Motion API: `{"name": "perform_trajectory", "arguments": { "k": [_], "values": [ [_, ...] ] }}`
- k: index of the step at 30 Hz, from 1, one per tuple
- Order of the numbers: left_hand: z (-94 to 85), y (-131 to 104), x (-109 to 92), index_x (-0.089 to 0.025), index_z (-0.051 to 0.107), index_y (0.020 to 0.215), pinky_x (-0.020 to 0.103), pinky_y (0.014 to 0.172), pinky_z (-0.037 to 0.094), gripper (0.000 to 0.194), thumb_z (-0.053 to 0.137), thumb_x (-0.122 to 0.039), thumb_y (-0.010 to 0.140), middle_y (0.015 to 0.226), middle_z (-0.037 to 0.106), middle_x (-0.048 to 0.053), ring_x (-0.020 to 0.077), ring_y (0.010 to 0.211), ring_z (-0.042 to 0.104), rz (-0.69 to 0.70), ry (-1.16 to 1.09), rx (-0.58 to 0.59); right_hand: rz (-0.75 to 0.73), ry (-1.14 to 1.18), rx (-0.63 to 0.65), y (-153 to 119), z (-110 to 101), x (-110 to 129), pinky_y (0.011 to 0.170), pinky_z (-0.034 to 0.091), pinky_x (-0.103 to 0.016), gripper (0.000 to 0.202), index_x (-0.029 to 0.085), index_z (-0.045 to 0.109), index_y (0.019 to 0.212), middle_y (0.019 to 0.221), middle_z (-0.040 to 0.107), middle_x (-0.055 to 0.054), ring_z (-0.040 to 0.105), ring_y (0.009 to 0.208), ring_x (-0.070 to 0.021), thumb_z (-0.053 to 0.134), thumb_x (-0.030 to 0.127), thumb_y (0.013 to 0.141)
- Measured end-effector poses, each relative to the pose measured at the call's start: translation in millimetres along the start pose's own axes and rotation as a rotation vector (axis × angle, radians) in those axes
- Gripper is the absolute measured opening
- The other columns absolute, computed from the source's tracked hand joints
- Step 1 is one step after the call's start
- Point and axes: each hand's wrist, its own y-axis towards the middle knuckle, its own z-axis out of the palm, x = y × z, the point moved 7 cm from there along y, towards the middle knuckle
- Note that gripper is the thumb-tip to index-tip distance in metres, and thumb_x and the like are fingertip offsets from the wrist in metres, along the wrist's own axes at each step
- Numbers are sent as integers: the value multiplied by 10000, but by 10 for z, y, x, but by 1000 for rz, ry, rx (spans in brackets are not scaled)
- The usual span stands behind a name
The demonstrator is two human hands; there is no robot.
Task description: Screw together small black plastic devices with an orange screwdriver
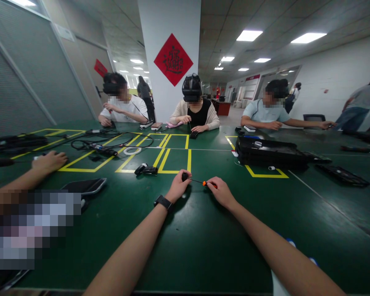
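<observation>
My left hand [177, 187], with a dark watch on its wrist, is closed around a small black part [185, 176] that its fingers partly cover. In my right hand [222, 192] is a screwdriver [205, 183] with an orange and black handle, pinched between thumb and fingers. Its thin shaft points left and reaches the black part; whether the tip sits in it is too small to tell. Both hands are just above the green table [185, 238], near its middle. Left of them lie small black pieces [146, 169].
Black cables [105, 148] and a white ring [132, 151] lie at the left. A black case [269, 152] stands at the right, with a dark panel [342, 175] beyond it. Several people sit opposite; a neighbour's hand [51, 161] rests at the far left near a dark tray [84, 186].
</observation>
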Motion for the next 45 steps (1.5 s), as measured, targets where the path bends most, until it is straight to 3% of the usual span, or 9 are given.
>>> {"name": "perform_trajectory", "arguments": {
  "k": [7, 14, 25, 34, 45],
  "values": [
    [-11, -13, -31, -185, 532, 822, 282, 783, 398, 145, 513, -138, 686, 855, 575, 5, 137, 823, 530, 7, 40, -10, 8, 22, -32, -30, -32, 21, 777, 394, -312, 147, 175, 578, 866, 877, 575, -31, 507, 831, -163, 572, 235, 732],
    [-2, -6, -21, -188, 528, 825, 283, 775, 398, 147, 518, -141, 687, 853, 573, 3, 136, 814, 528, 18, 46, 0, 9, -17, 13, -5, 9, 8, 780, 373, -311, 259, 171, 622, 823, 824, 594, -47, 499, 819, -160, 383, 258, 868],
    [-7, 0, -11, -194, 529, 818, 276, 782, 395, 152, 513, -141, 677, 861, 573, -1, 137, 829, 525, 3, 44, -5, 18, 69, -34, -35, -59, 32, 788, 412, -324, 128, 177, 573, 845, 861, 584, -23, 523, 832, -161, 553, 190, 719],
    [-15, -17, -13, -194, 531, 839, 258, 713, 405, 181, 543, -338, 731, 831, 573, 3, 129, 764, 519, -23, 37, -16, -5, 208, -4, -31, -67, 134, 809, 433, -309, 194, 171, 582, 925, 909, 591, -39, 546, 846, -141, 480, 153, 761],
    [-12, -20, -39, -187, 525, 826, 259, 702, 412, 148, 541, -298, 729, 830, 575, 4, 126, 756, 523, -45, 17, -12, -100, 232, 9, -21, -37, 226, 813, 436, -317, 319, 192, 565, 995, 949, 564, -40, 535, 860, -142, 449, 59, 728]
  ]
}}
